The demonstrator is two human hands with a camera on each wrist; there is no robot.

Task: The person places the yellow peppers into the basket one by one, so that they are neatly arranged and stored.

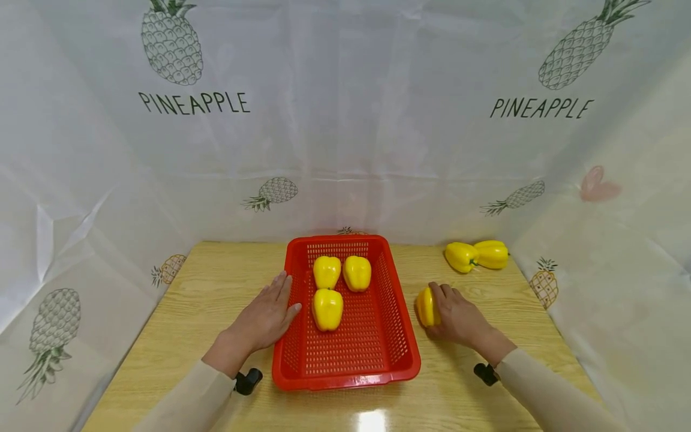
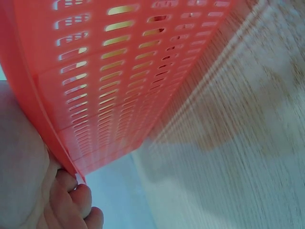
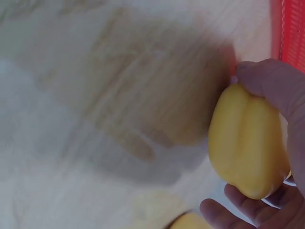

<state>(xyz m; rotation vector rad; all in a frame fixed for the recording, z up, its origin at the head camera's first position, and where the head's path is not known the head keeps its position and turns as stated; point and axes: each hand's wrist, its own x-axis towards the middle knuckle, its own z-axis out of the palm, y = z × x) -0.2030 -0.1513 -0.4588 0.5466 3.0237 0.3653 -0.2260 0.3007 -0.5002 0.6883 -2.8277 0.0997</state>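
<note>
A red plastic basket [image 1: 372,379] with slotted walls stands on the wooden table, holding a yellow bell pepper [image 1: 327,309] at the front and two more behind it. My left hand [image 1: 264,315] rests on the basket's left rim with its fingers extended; the left wrist view shows the hand [image 2: 28,181] against the rim. To the right of the basket, my right hand [image 1: 459,318] grips another yellow bell pepper [image 1: 426,307]. In the right wrist view the thumb and fingers hold that pepper [image 3: 248,140] from opposite sides.
Two yellow bell peppers, a left one [image 1: 460,257] and a right one [image 1: 492,254], lie touching at the table's back right. A white curtain [image 1: 345,138] printed with pineapples surrounds the table [image 1: 216,270] at the back and sides.
</note>
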